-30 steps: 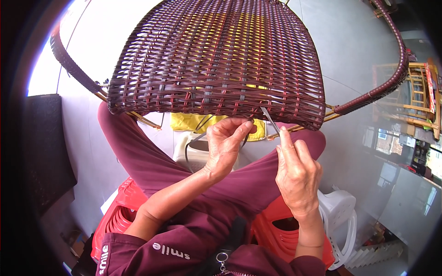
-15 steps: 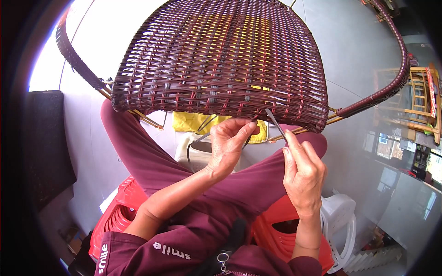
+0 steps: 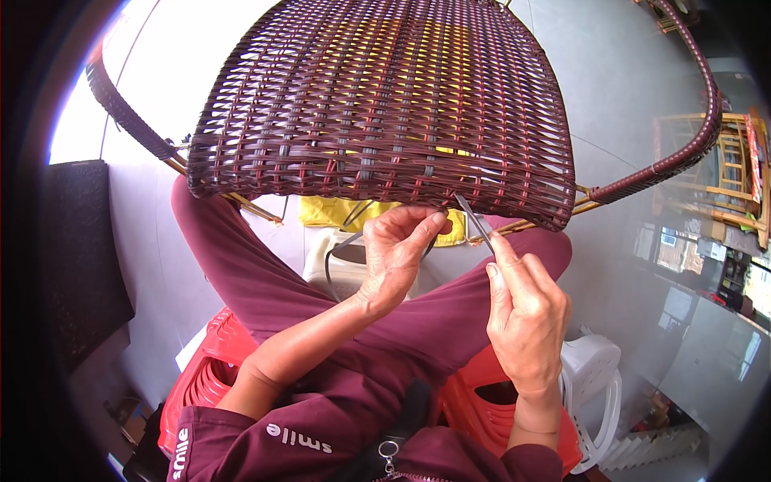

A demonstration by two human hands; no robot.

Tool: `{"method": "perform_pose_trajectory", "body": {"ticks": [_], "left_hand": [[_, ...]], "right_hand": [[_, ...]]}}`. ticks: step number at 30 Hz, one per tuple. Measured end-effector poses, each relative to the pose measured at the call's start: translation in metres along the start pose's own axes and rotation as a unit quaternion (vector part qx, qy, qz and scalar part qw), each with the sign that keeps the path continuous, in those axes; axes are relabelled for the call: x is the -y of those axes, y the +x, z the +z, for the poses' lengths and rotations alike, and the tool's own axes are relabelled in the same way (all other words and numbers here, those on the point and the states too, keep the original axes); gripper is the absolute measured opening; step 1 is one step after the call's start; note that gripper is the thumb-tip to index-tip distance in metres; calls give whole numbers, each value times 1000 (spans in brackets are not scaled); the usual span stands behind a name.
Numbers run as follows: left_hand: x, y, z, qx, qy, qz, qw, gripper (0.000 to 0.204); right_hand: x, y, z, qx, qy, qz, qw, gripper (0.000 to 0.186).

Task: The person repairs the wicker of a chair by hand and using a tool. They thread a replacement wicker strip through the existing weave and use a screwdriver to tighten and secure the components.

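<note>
A dark red-brown wicker chair panel (image 3: 377, 104) lies over my legs, its near edge facing me. My left hand (image 3: 393, 253) is closed in a pinch right at that edge, on a thin dark weaving strip (image 3: 347, 240) whose loose length loops beside the wrist. To its right, my right hand (image 3: 526, 313) grips a slim grey metal tool (image 3: 475, 221), with a flat-looking blade. The tool's tip meets the weave just right of my left fingertips; whether it goes between the strands I cannot tell.
Wrapped curved arms (image 3: 132, 116) of the chair stick out on both sides. Beneath the panel are a yellow bag or cloth (image 3: 321, 211) and a pale plastic stool (image 3: 345, 277). Red plastic seats (image 3: 205, 369) flank me, with a white plastic chair (image 3: 590, 386) at right. Wooden frames (image 3: 727, 169) stand far right.
The tool in my right hand has moved slightly left, its tip now closer to my left fingertips against the woven edge. My left hand has stayed nearly in place.
</note>
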State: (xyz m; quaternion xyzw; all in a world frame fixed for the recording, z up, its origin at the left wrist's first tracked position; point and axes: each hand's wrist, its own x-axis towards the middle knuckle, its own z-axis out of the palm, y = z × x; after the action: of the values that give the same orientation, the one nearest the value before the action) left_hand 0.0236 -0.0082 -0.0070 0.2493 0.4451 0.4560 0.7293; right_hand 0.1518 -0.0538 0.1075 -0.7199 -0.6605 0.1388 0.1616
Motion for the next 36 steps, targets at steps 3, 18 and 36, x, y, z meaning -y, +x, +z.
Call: {"method": "perform_pose_trajectory", "body": {"ticks": [3,18,36], "left_hand": [[0,0,-1,4,-2,-2,1000,18],[0,0,-1,4,-8,-4,1000,15],[2,0,-2,7,28,22,999,13]], "right_hand": [[-5,-5,3,-15,23,8,1000,31],[-1,-5,14,-23,26,15,999,35],[-16,-16,72,-158,100,11,982,32]]}}
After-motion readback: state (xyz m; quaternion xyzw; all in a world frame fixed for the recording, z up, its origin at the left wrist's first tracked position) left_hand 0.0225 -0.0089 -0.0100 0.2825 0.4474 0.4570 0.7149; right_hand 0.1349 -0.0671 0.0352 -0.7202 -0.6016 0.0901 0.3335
